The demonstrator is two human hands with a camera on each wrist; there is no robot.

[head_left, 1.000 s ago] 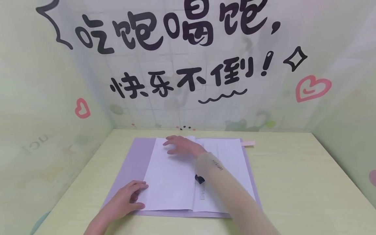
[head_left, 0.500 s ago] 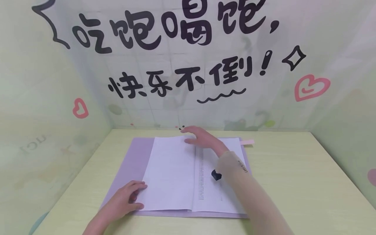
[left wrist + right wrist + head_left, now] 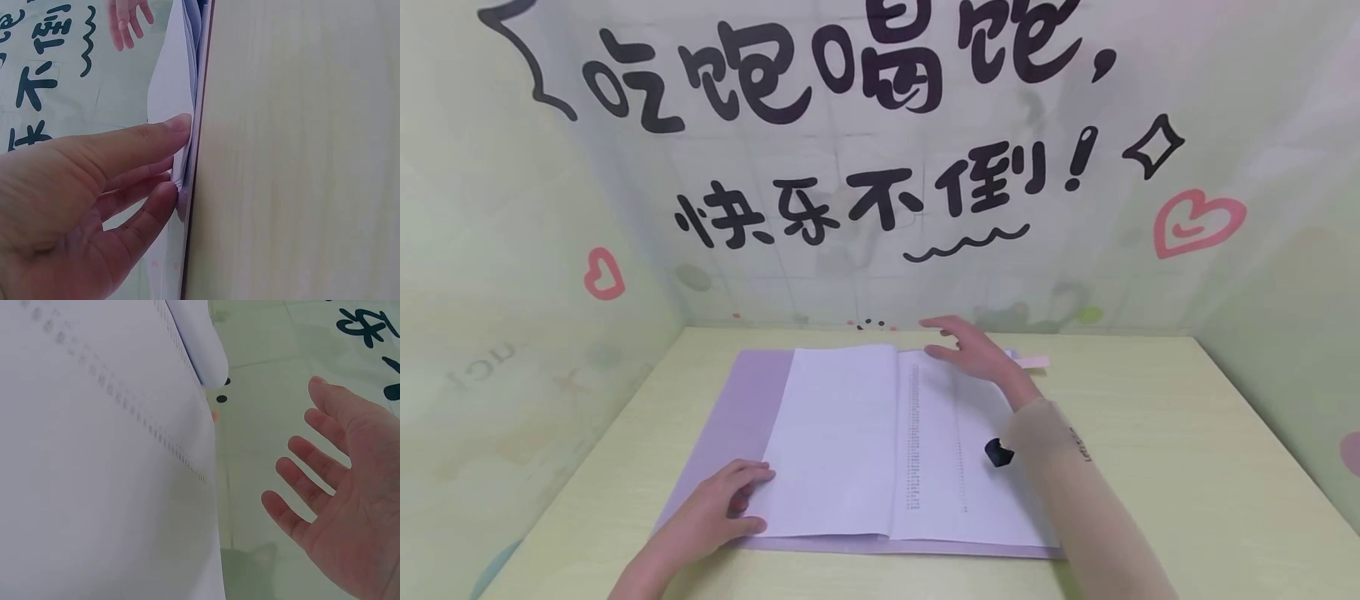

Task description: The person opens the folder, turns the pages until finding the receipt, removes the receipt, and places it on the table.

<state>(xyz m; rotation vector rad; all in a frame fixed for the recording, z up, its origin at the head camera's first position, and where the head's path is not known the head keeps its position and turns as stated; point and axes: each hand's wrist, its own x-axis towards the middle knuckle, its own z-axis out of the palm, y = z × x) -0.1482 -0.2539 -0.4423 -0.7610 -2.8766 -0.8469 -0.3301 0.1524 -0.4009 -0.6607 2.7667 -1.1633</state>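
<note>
A booklet with a purple cover (image 3: 756,400) lies spread on the table. Its left page (image 3: 831,442) is blank; columns of small print run down the right page (image 3: 932,467). My left hand (image 3: 718,508) rests at the lower left edge of the blank page, fingertips touching the paper. In the left wrist view, that hand's fingertips meet the side of the white pages (image 3: 178,87). Over the top of the right page hangs my right hand (image 3: 973,346), fingers spread and holding nothing. The right wrist view has this hand (image 3: 337,469) apart from the printed sheet (image 3: 125,487).
A pink tab (image 3: 1036,362) sticks out at the booklet's upper right. A small black object (image 3: 998,452) shows beside the right sleeve cuff (image 3: 1037,433). Behind the pale wooden table (image 3: 1165,467) stands a wall hanging (image 3: 850,275) with large black characters.
My right hand has moved rightward from over the left page to above the top of the right page, uncovering the printed columns. The left hand has stayed in place.
</note>
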